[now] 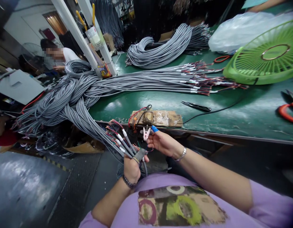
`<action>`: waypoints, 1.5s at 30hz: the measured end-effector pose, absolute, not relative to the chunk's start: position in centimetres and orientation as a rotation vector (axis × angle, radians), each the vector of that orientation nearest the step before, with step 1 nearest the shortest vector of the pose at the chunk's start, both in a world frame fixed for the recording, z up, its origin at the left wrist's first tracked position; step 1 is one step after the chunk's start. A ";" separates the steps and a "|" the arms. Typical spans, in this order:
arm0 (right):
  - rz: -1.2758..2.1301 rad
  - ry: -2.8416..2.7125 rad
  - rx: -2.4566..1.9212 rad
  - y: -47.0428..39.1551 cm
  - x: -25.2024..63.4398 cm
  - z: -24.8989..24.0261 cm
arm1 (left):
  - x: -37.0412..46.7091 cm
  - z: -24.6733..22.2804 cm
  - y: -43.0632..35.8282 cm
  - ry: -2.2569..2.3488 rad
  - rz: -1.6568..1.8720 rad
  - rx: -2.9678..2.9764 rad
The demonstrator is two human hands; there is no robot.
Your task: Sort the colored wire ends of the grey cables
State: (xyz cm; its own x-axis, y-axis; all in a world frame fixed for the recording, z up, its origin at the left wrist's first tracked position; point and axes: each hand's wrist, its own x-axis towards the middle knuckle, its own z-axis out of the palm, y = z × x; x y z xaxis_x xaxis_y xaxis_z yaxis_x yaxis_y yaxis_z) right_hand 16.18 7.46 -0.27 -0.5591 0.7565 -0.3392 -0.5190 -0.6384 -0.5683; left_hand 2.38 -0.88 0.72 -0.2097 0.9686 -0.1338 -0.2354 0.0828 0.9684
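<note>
Left hand [132, 167]: closed round the cables [127, 147], lower centre of frame, in front of the bench [234, 123].
Right hand [164, 144]: fingers curled at the clip [146, 134], centre; I can't tell if they grip.
Bench edge: block [166, 118] sits along it, centre.
Open room: I see green top between snips [196, 106] and scissors [289, 111], right, crossed by a cord [226, 108].

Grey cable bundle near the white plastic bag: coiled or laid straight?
Coiled: the bundle curves round in a thick loop on the green bench, while the cable run in front lies stretched out.
</note>
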 end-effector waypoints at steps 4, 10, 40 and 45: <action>2.153 -0.539 -0.726 7.6 15.7 0.0 | 2.7 0.8 -0.2 1.246 1.424 0.767; 2.124 -0.519 -0.700 7.3 15.3 -0.4 | 3.3 0.8 0.6 1.283 1.453 0.781; 2.065 -0.446 -0.669 7.4 14.8 -1.2 | 3.6 0.4 1.0 1.308 1.471 0.789; 2.043 -0.461 -0.653 7.4 14.6 -1.3 | 4.0 0.7 1.3 1.337 1.406 0.760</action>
